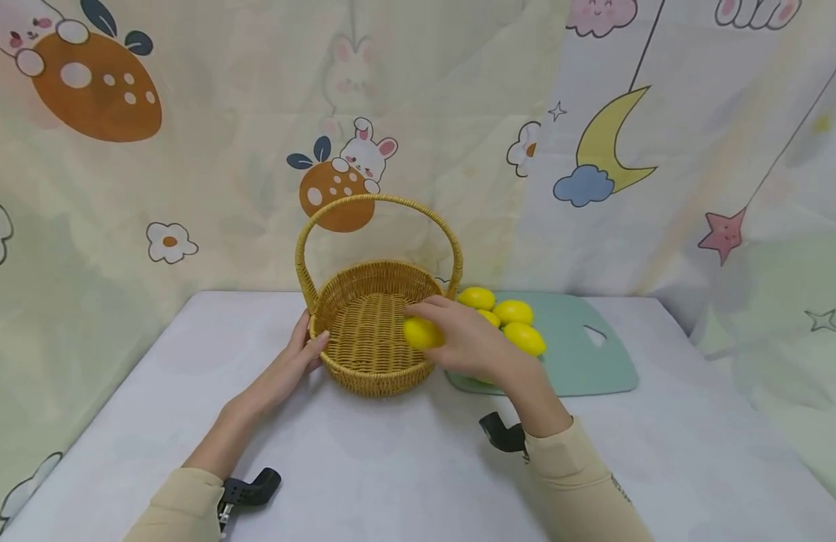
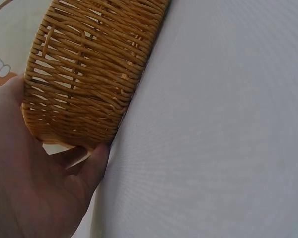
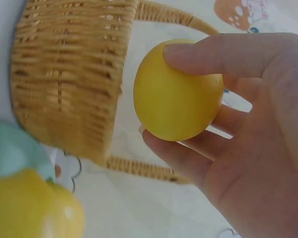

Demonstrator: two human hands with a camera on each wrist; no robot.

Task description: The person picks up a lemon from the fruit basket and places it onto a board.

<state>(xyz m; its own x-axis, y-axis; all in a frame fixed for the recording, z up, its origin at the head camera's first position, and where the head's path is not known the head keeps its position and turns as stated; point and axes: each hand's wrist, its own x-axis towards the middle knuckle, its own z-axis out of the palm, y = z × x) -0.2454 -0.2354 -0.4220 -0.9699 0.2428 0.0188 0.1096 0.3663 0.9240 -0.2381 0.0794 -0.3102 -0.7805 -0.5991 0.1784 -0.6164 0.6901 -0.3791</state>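
While our left hand (image 1: 290,369) rests open against the wicker basket's (image 1: 370,376) outer wall, our right hand (image 1: 475,342) grips a smooth, bright yellow lemon (image 1: 423,333) over its right rim, the long axis level, the bowl lying just leftward; four more lemons (image 1: 514,312) wait on the green board (image 1: 594,361).

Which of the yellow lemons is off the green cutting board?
The yellow lemon gripped by the right hand over the woven wicker basket; the other lemons lie on the pale green cutting board.

Green cutting board (image 1: 580,361) on white table (image 1: 390,467); cartoon curtain (image 1: 208,113) behind.
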